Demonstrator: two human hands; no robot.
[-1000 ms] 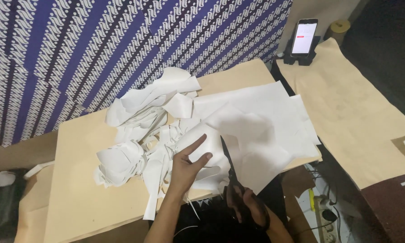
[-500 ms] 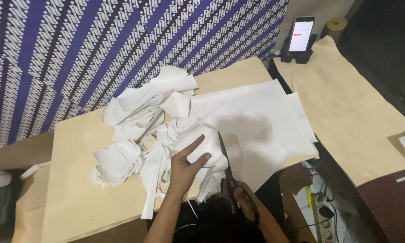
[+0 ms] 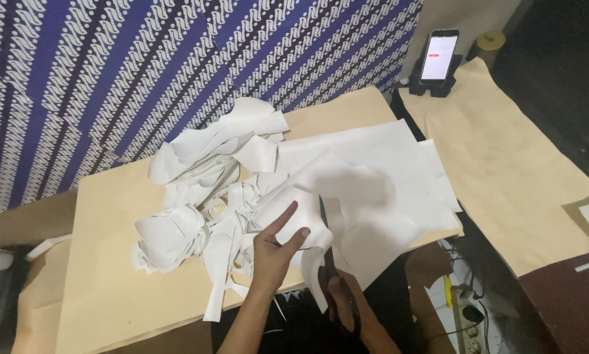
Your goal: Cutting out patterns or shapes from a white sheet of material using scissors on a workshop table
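My left hand (image 3: 276, 248) grips a curved piece of the white paper sheet (image 3: 366, 190), thumb and fingers pinching it near the table's front edge. My right hand (image 3: 348, 303) sits lower, below the table edge, closed around the handles of black scissors (image 3: 326, 239). The blades point up and away from me into the paper, right beside my left fingers. A cut strip hangs down from the sheet between both hands.
A heap of white paper scraps (image 3: 203, 196) lies left of the sheet on the tan table (image 3: 104, 288). A blue-and-white patterned cloth (image 3: 144, 65) hangs behind. A phone on a stand (image 3: 437, 60) rests by brown paper (image 3: 504, 164). A power strip (image 3: 468, 321) is on the floor.
The scissors have advanced a little further into the sheet, and my left hand stays holding the paper. The view has shifted slightly.
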